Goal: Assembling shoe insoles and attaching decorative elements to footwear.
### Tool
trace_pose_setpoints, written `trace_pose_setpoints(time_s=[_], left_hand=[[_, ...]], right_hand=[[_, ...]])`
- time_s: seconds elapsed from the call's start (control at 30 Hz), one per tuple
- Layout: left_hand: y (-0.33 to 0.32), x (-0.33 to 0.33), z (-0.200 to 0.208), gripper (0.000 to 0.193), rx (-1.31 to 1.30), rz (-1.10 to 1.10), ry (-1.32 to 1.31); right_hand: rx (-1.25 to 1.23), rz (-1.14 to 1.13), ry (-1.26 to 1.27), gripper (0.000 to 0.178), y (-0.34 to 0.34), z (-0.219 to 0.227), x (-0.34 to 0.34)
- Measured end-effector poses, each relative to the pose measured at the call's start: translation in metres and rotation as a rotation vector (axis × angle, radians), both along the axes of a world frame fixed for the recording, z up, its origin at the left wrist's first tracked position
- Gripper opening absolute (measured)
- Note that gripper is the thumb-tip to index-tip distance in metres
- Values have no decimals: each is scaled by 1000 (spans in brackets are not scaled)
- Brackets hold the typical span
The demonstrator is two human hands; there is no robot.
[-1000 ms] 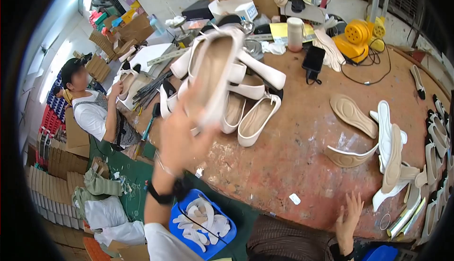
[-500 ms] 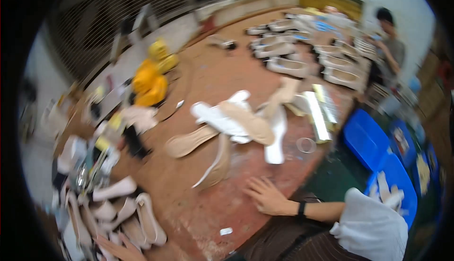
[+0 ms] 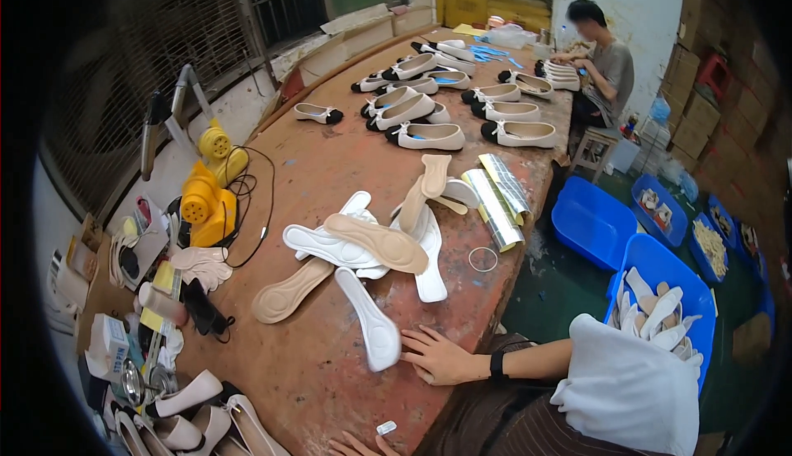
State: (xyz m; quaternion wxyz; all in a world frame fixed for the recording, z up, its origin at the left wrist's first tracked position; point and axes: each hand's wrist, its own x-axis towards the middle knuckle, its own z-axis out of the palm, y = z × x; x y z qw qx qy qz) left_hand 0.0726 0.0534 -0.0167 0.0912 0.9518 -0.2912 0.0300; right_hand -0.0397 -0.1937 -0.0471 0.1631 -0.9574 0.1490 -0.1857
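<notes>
My right hand (image 3: 437, 359) lies palm down on the worn red table (image 3: 305, 373), its fingers spread. Its fingertips are right beside the wide end of a white shoe insole (image 3: 370, 321); whether they touch cannot be told. At the lower edge, only the fingers of my left hand (image 3: 361, 446) show, stretched out and apart beneath a small white tag (image 3: 386, 428). Beyond my hands is a loose heap of insoles, with a beige insole (image 3: 378, 243) on top of white ones (image 3: 330, 247) and another beige insole (image 3: 293, 291) to the left.
Rolled foil sheets (image 3: 495, 208) and a clear ring (image 3: 483, 259) lie near the right edge. Black-toed flats (image 3: 425, 137) stand in rows farther back; another person (image 3: 606, 64) sits there. Yellow blowers (image 3: 206, 204) are left, pale shoes (image 3: 198, 423) lower left, blue bins (image 3: 594, 221) right.
My left hand has moved right, away from the pale shoes. The insole near my right hand, tipped up with its beige side showing before, now lies flat, white side up. The view has shifted.
</notes>
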Motion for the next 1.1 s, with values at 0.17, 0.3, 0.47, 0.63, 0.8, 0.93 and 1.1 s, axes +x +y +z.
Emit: trace_pose_setpoints(time_s=[0.17,0.3,0.47,0.63,0.8,0.93,1.1], left_hand=[[-1,1,-1,70,-59,-45,-68],[3,2,-7,64,-32,-31,-32],[13,4,-19,63,81,-66,-93],[18,7,-29,63,61,-96,-134],[14,5,-31,63,63,-81,-136],[10,4,-29,60,53,-78,-156],[7,6,-23,57,-39,-112,-140]], right_hand=[[-2,-39,19,47,1,-4,2],[6,-39,13,48,2,-7,1],[12,-1,26,50,0,-10,-1],[77,94,56,50,-7,-15,0],[266,248,125,45,-19,17,-20],[507,315,296,40,-57,77,-66],[413,51,149,38,-181,143,-119]])
